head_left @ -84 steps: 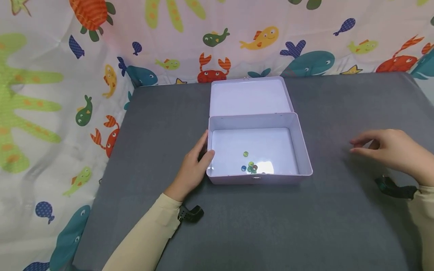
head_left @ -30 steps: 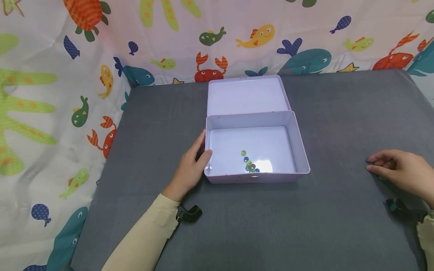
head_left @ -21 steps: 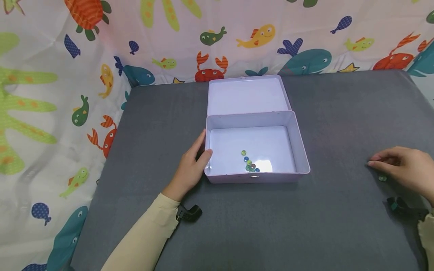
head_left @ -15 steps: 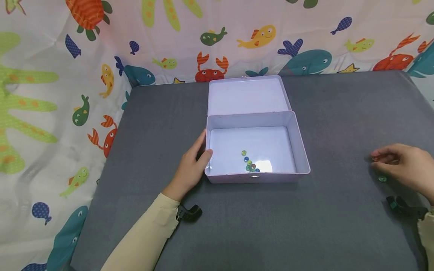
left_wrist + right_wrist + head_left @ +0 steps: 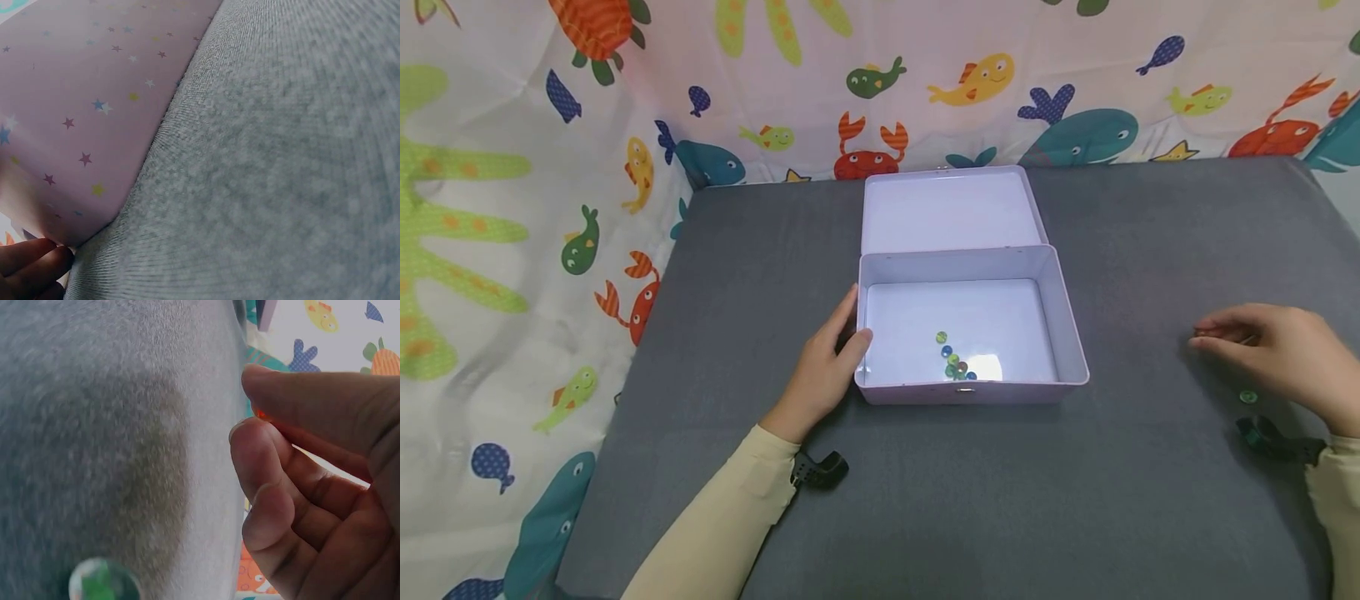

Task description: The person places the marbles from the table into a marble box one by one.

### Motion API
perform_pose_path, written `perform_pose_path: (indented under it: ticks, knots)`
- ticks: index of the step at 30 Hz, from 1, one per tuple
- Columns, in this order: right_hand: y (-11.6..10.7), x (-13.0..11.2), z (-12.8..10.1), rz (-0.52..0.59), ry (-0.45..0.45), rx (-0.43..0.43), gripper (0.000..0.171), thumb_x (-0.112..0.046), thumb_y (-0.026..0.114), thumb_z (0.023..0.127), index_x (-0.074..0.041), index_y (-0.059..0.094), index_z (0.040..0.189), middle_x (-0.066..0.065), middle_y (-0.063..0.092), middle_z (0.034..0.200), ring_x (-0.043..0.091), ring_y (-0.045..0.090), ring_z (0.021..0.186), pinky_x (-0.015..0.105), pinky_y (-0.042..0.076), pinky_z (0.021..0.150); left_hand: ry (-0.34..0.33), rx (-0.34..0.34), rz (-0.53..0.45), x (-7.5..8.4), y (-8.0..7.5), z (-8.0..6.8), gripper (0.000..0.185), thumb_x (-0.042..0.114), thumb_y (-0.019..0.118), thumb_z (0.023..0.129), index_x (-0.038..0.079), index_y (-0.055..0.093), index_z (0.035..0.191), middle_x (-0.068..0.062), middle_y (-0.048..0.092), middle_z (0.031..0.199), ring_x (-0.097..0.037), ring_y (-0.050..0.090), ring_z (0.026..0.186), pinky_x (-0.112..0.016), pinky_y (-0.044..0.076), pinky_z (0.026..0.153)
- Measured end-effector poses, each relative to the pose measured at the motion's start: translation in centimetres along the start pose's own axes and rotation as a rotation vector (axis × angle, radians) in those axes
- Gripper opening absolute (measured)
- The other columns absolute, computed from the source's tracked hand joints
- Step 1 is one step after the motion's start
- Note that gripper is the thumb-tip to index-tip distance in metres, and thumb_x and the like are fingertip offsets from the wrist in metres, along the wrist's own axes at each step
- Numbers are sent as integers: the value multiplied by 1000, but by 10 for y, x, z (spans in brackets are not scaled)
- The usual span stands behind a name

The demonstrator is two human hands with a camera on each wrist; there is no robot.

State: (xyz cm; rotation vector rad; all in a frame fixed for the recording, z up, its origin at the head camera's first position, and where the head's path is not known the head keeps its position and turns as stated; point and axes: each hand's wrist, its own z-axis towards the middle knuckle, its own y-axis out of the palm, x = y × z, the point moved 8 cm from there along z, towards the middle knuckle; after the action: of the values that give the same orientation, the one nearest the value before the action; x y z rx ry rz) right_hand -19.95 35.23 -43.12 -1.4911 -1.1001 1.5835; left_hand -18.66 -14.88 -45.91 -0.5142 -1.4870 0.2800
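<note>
A lilac tin box [image 5: 1072, 333] stands on the grey table with its hinged lid [image 5: 951, 212] laid back. My left hand [image 5: 816, 375] holds the box's left wall, thumb at the rim and fingers along the outside. Several glass marbles [image 5: 952, 360], green, blue and brownish, lie in the box near its front wall. Right of the box, my right hand [image 5: 1277, 354] is above the table, thumb and index finger pinching a small marble [image 5: 261, 415]; only an orange-red bit of it shows. Below that hand a green marble [image 5: 1248, 397] lies on the table.
The grey table [image 5: 970, 500] runs around the box on all sides. A curtain [image 5: 812, 92] printed with sea animals hangs behind the table and along its left. Printed stars show on the box's outer wall [image 5: 69, 144] in the left wrist view.
My right hand went down toward the table at the right, pinched a small marble, then rose and moved slightly left, uncovering the green marble. Marbles in the box shifted earlier. My left hand stayed.
</note>
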Motion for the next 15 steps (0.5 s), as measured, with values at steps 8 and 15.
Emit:
perform_pose_path:
  ticks: [8,15]
  knots:
    - [2,-12,10,35,-13,22,26,-18,87,89,3,78,101,8,73,82,3,51,63,20,42,53,-3,-4,-5,-1,0,1,66,47,47,107,33,25,168,11,30,170,-12,28,156,-50,26,126]
    - [-2,-35,20,42,-86,45,21,-16,88,87,-2,81,100,6,73,82,7,51,63,16,40,54,2,-5,-6,-2,1,0,67,47,47,107,33,24,169,12,29,170,-12,29,156,-50,27,126]
